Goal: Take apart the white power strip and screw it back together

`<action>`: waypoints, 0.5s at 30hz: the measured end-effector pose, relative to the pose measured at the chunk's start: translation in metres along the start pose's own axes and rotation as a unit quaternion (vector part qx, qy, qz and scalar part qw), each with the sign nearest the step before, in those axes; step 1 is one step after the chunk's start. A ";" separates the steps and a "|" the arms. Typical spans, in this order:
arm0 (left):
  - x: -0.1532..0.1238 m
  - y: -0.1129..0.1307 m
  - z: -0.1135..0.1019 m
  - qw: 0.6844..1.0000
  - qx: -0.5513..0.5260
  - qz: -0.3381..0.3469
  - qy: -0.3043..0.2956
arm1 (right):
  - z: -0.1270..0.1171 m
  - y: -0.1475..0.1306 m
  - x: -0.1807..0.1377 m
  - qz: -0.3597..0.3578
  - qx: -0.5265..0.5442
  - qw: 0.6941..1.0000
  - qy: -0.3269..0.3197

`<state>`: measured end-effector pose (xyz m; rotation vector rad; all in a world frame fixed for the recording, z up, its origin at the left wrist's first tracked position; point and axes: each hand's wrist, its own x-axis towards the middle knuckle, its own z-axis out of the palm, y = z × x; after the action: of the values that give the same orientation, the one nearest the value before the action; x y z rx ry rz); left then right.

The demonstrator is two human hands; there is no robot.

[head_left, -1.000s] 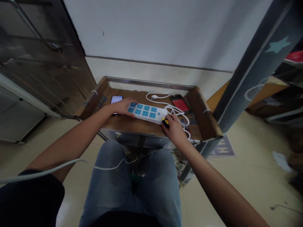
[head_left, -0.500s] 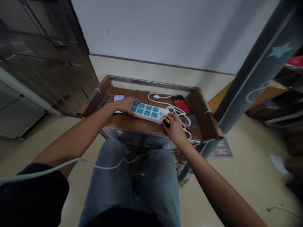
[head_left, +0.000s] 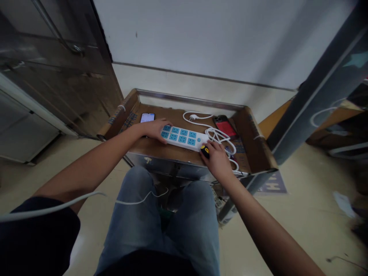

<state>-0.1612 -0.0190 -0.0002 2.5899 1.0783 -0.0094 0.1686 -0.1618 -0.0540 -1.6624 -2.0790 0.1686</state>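
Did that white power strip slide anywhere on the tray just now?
No. The power strip sits just as close to the phone beside it; only the camera's view has shifted.

Bare desk lies open just before the strip. Right of the strip, coiled cord blocks passage; behind-left sits a phone; cardboard walls flank.

The right hand is covering most of the yellow-and-black tool, hiding its tip. The left hand is covering the power strip end beneath it.
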 end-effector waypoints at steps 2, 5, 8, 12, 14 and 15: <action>-0.001 0.000 0.001 1.000 -0.004 0.004 0.003 | 0.000 -0.001 -0.002 0.000 -0.007 1.000 -0.008; -0.002 -0.001 0.002 1.000 -0.005 0.006 0.006 | 0.000 -0.001 -0.004 0.003 -0.014 1.000 -0.018; -0.002 -0.003 0.006 1.000 0.002 0.005 0.009 | 0.000 0.002 -0.003 0.002 -0.012 1.000 -0.029; -0.002 -0.005 0.009 1.000 0.005 0.014 0.015 | -0.001 0.008 0.006 0.000 0.000 0.999 -0.037; -0.003 -0.006 0.009 1.000 0.004 0.016 0.018 | -0.003 0.012 0.011 0.000 0.008 0.999 -0.037; -0.004 -0.006 0.009 1.000 0.003 0.015 0.019 | -0.004 0.014 0.014 -0.001 0.013 0.999 -0.038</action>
<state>-0.1674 -0.0203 -0.0096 2.6202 1.0547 0.0452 0.1812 -0.1461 -0.0518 -1.6617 -2.1246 0.2597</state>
